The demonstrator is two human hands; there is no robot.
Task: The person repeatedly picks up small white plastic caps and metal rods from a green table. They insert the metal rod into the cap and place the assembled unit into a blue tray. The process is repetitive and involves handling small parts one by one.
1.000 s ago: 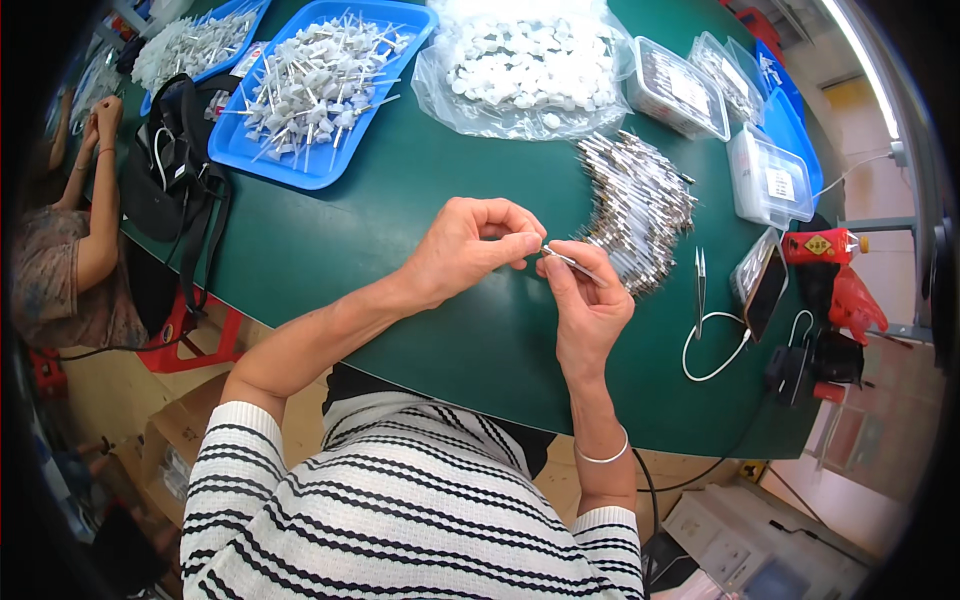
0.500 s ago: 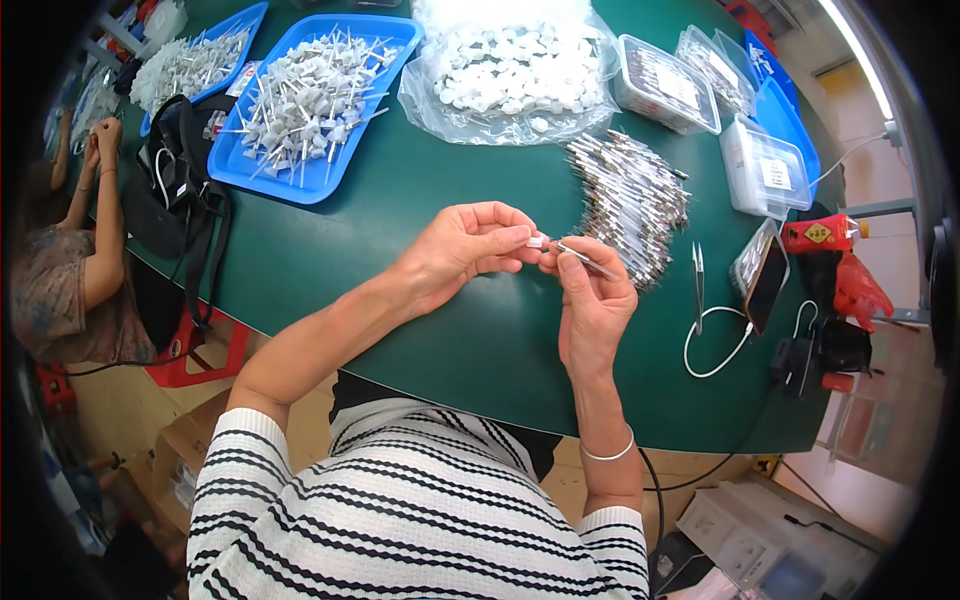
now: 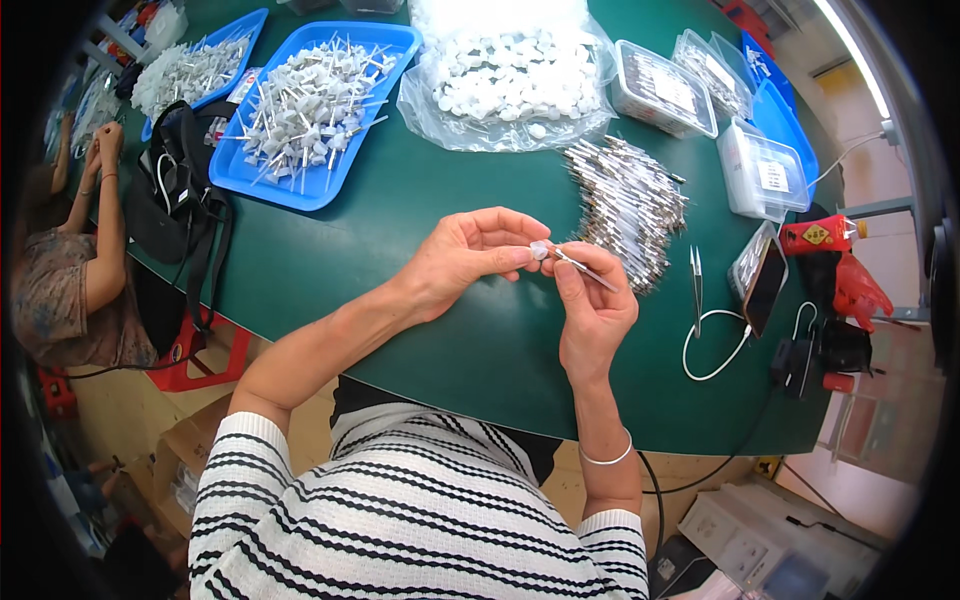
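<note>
My left hand (image 3: 458, 262) pinches a small white plastic cap (image 3: 540, 250) between thumb and fingertips. Facing it, my right hand (image 3: 598, 318) grips a thin metal rod (image 3: 590, 275) between thumb and forefinger, its free end slanting down to the right. The rod's other end is at the cap; whether it sits inside cannot be made out. Just beyond my right hand lies a heap of similar metal rods (image 3: 630, 210). White caps (image 3: 515, 80) fill a clear plastic bag (image 3: 450, 130) farther back.
At the back left, a blue tray (image 3: 290, 197) holds rods fitted with white caps. Lidded plastic boxes (image 3: 665, 90) stand at the back right. Tweezers (image 3: 697, 280), a phone (image 3: 768, 285) and its white cable (image 3: 720, 372) lie to the right. A co-worker's arms (image 3: 105, 210) show at far left.
The white cap has turned in my fingertips and shows more of its broad face. The rod's free end sits slightly lower. Both hands stay almost in place.
</note>
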